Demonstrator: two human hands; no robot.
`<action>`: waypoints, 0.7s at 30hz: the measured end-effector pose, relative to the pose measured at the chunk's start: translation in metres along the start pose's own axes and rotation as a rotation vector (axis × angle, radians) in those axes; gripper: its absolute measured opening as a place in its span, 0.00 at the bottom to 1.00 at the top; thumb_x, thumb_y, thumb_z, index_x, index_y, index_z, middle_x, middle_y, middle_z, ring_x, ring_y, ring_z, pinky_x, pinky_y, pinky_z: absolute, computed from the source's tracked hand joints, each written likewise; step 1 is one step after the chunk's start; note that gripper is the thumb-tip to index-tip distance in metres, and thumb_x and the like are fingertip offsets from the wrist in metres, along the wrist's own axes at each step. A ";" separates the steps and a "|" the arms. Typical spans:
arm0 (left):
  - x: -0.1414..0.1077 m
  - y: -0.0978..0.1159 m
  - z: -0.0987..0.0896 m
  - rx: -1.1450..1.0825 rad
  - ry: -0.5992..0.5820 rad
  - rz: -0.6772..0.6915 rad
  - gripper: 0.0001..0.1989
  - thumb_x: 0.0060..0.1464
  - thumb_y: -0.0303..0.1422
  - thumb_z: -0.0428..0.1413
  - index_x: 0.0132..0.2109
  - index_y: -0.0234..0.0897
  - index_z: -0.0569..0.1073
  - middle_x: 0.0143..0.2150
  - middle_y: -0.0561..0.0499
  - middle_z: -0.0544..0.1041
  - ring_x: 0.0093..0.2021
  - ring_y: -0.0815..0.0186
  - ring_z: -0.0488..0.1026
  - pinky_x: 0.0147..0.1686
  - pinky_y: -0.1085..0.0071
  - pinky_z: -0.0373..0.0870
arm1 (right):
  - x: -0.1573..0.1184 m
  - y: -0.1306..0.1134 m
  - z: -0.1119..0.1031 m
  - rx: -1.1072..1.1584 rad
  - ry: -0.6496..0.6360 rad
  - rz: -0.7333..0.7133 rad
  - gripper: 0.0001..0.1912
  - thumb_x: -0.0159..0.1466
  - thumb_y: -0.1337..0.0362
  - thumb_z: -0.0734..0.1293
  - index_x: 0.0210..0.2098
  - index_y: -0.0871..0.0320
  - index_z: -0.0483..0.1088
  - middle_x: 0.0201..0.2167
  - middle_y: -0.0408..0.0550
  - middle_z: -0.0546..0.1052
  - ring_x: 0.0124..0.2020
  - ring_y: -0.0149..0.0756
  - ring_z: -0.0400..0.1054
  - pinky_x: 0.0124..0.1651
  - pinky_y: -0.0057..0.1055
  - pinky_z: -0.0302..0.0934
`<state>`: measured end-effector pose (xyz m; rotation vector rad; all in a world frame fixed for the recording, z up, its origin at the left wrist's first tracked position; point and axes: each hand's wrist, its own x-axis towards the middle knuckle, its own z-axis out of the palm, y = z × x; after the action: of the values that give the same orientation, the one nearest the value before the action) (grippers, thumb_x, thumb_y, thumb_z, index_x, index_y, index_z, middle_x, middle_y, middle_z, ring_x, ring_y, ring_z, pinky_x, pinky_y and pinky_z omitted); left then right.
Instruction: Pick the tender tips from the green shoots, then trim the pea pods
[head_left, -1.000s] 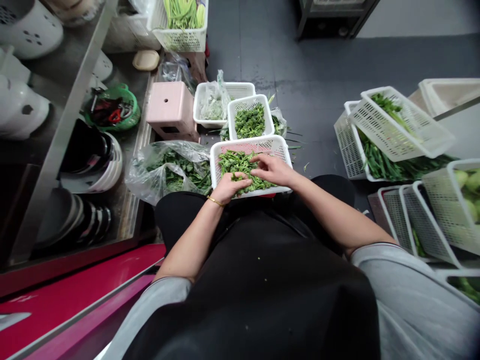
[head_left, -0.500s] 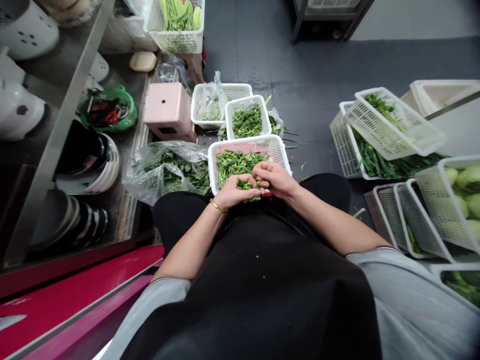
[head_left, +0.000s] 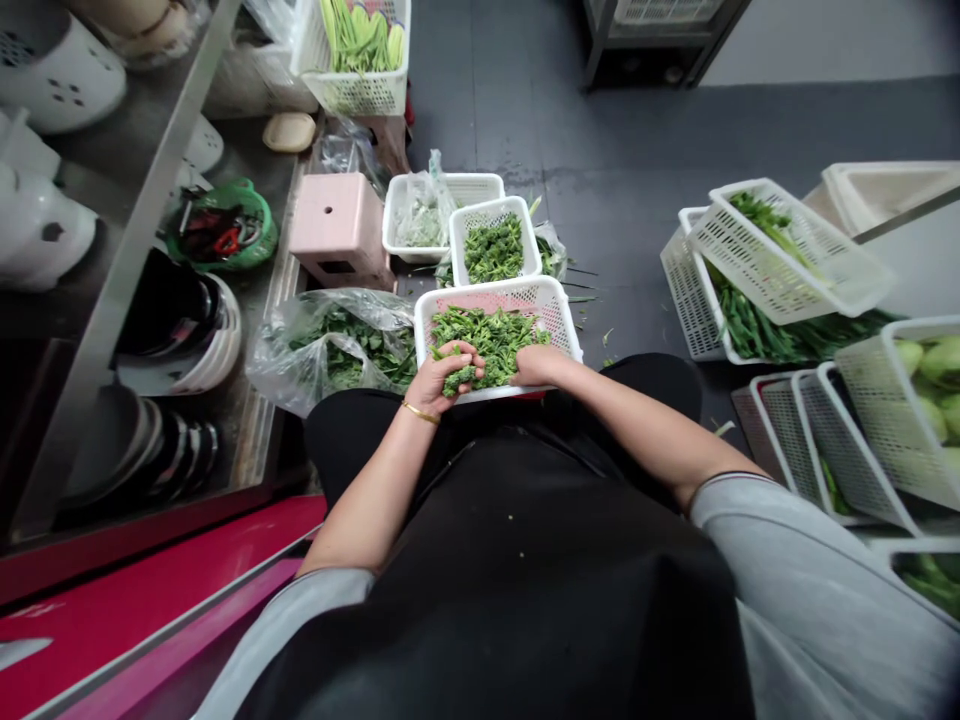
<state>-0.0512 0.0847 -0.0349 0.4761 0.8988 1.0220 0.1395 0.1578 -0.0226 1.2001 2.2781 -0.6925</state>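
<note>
In front of my lap is a white perforated basket [head_left: 571,315] with cut green vegetable pieces [head_left: 487,335] inside. Over its near left corner my left hand [head_left: 448,378] has its fingers curled round some green florets [head_left: 459,379]. A gold bangle circles that wrist. My right hand [head_left: 534,366] reaches down into the near right part of the basket, against the greens, and its fingertips are hidden. A smaller white basket [head_left: 534,262] of darker florets stands just behind.
A clear plastic bag of leafy greens [head_left: 345,340] lies left of the basket. Behind it stands a pink stool [head_left: 337,215]. Stacked white crates [head_left: 791,250] with vegetables are at the right. Shelves with bowls [head_left: 180,340] line the left.
My hands have moved apart. The left one shifted left with greens in it, and the right one went down to the greens in the basket.
</note>
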 end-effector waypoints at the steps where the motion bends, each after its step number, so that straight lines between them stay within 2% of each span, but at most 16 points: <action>1: 0.001 0.000 -0.001 0.035 0.021 0.000 0.13 0.41 0.31 0.64 0.34 0.33 0.70 0.28 0.50 0.75 0.27 0.69 0.73 0.14 0.82 0.57 | 0.006 0.001 -0.001 -0.007 -0.033 -0.014 0.19 0.56 0.59 0.66 0.37 0.70 0.76 0.35 0.66 0.77 0.34 0.44 0.70 0.33 0.32 0.57; 5: 0.003 0.003 0.001 0.232 0.088 0.015 0.15 0.43 0.37 0.64 0.37 0.32 0.74 0.29 0.48 0.76 0.26 0.69 0.72 0.15 0.79 0.57 | 0.006 0.031 -0.020 0.015 -0.101 -0.077 0.13 0.56 0.61 0.66 0.34 0.65 0.77 0.30 0.54 0.78 0.30 0.37 0.69 0.31 0.29 0.56; 8: 0.009 0.005 0.014 0.482 0.060 0.107 0.18 0.45 0.38 0.62 0.42 0.31 0.77 0.37 0.45 0.79 0.32 0.66 0.74 0.25 0.75 0.65 | -0.009 0.041 -0.038 0.143 -0.112 -0.184 0.11 0.58 0.61 0.65 0.35 0.61 0.75 0.26 0.47 0.77 0.26 0.31 0.67 0.30 0.26 0.55; 10: 0.014 0.006 0.023 0.678 -0.020 0.183 0.18 0.44 0.38 0.62 0.42 0.32 0.79 0.39 0.45 0.80 0.37 0.64 0.74 0.34 0.71 0.67 | -0.019 0.035 -0.046 0.192 -0.039 -0.270 0.09 0.58 0.63 0.65 0.35 0.61 0.74 0.26 0.45 0.76 0.25 0.30 0.66 0.30 0.26 0.54; 12: 0.020 0.007 0.030 0.811 -0.085 0.231 0.18 0.42 0.37 0.64 0.41 0.32 0.79 0.37 0.47 0.80 0.38 0.62 0.73 0.39 0.70 0.67 | -0.025 0.024 -0.048 0.213 0.097 -0.345 0.08 0.59 0.63 0.65 0.34 0.61 0.74 0.26 0.45 0.75 0.27 0.30 0.66 0.31 0.26 0.53; 14: 0.024 0.008 0.031 0.816 -0.082 0.236 0.17 0.41 0.37 0.64 0.39 0.32 0.79 0.33 0.49 0.79 0.36 0.63 0.73 0.38 0.70 0.66 | -0.027 0.015 -0.043 0.244 0.244 -0.379 0.09 0.61 0.63 0.64 0.34 0.61 0.74 0.27 0.46 0.75 0.29 0.32 0.66 0.33 0.27 0.53; 17: 0.025 0.011 0.025 0.673 -0.026 0.149 0.17 0.40 0.37 0.65 0.37 0.31 0.78 0.27 0.50 0.76 0.28 0.68 0.70 0.29 0.73 0.65 | -0.024 0.007 -0.031 0.236 0.434 -0.413 0.12 0.64 0.63 0.60 0.37 0.62 0.74 0.32 0.50 0.76 0.34 0.34 0.67 0.37 0.29 0.55; 19: 0.021 0.014 0.021 0.577 -0.005 0.070 0.16 0.39 0.38 0.65 0.34 0.31 0.76 0.26 0.49 0.75 0.24 0.71 0.67 0.23 0.76 0.61 | -0.023 0.001 -0.023 0.130 0.508 -0.428 0.14 0.66 0.63 0.58 0.40 0.64 0.73 0.36 0.54 0.76 0.36 0.36 0.67 0.38 0.30 0.55; 21: 0.016 0.017 0.018 0.507 0.008 -0.004 0.16 0.39 0.38 0.65 0.33 0.31 0.75 0.27 0.48 0.76 0.22 0.72 0.64 0.18 0.77 0.56 | -0.027 -0.006 -0.020 -0.042 0.511 -0.417 0.16 0.67 0.66 0.55 0.43 0.66 0.71 0.38 0.59 0.75 0.35 0.38 0.67 0.35 0.31 0.54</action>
<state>-0.0417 0.1076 -0.0188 0.8937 1.1692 0.7863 0.1447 0.1510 0.0104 0.9667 3.0056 -0.5121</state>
